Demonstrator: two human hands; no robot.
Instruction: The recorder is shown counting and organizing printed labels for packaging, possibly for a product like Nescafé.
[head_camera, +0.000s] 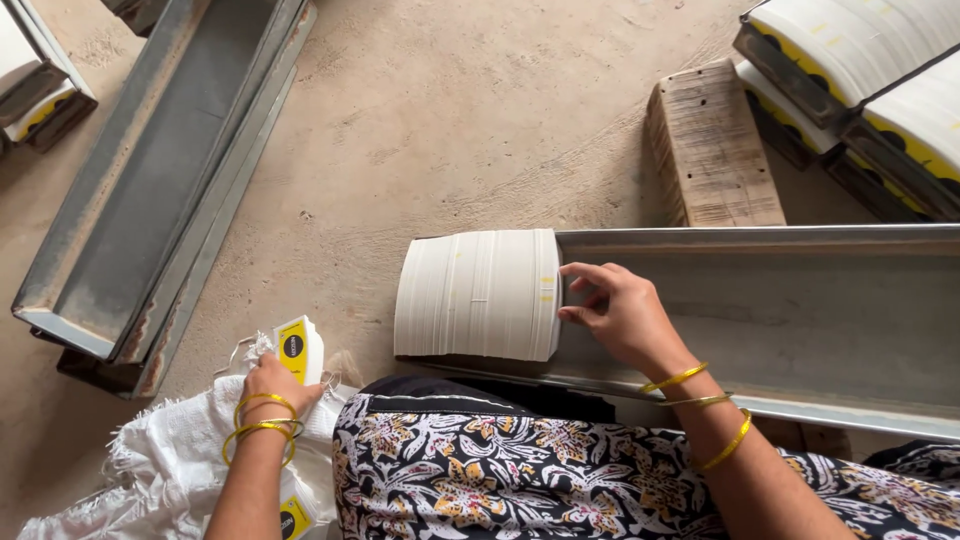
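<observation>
The stack of white cards (478, 294) stood on edge at the near end of the long metal trough (800, 300), fanned slightly outward at its free face. The right hand (615, 315) pressed its spread fingers flat against the stack's end, gripping nothing. The left hand (275, 385) had closed its fingers on a small yellow-faced bundle (298, 348) above the white woven sack (180, 460). With only one side braced, the leaning cards could probably topple out of the trough's open end.

A single head-worn camera looks steeply down from close above the seated person's lap, facing forward over the concrete floor (450, 120), with both forearms entering from the bottom edge.
</observation>
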